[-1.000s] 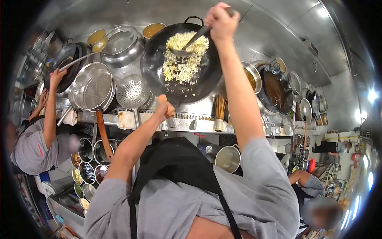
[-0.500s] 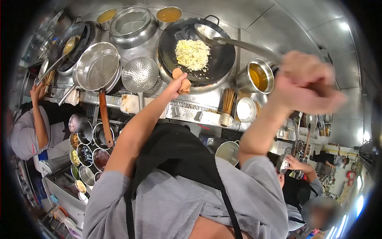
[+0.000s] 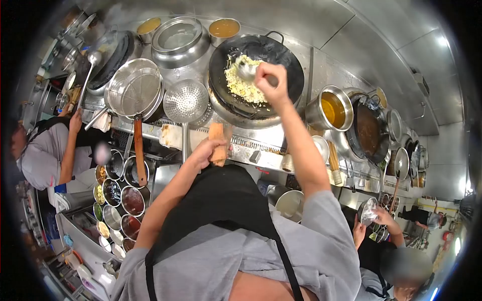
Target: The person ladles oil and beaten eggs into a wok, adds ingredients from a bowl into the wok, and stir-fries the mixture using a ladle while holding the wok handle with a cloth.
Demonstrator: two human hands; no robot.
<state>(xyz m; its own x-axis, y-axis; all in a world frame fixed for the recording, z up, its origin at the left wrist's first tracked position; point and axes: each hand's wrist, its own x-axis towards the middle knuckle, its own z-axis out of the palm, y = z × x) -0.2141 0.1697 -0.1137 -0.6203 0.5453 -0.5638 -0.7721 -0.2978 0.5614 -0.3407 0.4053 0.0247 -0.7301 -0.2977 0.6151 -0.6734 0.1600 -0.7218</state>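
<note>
My right hand [image 3: 271,84] grips the handle of a ladle over the black wok [image 3: 283,55]. The ladle bowl [image 3: 246,71] presses into a yellow and white heap that looks like egg fried rice [image 3: 242,89]. Closer to my apron, my left hand [image 3: 205,152] holds a folded orange-brown cloth [image 3: 217,143]. This hand and cloth are apart from the wok's near rim. Part of the ladle handle is hidden by my right hand.
Left of the wok lie a perforated skimmer [image 3: 186,100] and a wire strainer [image 3: 133,88]. A pot of yellow oil [image 3: 333,109] stands to the right, beyond it another wok [image 3: 369,128]. Co-workers stand at left [image 3: 45,150] and lower right [image 3: 371,256].
My right hand has swung from the far right down over the wok, bringing the ladle into the rice. My left hand has drawn back from the wok rim towards my body with the cloth.
</note>
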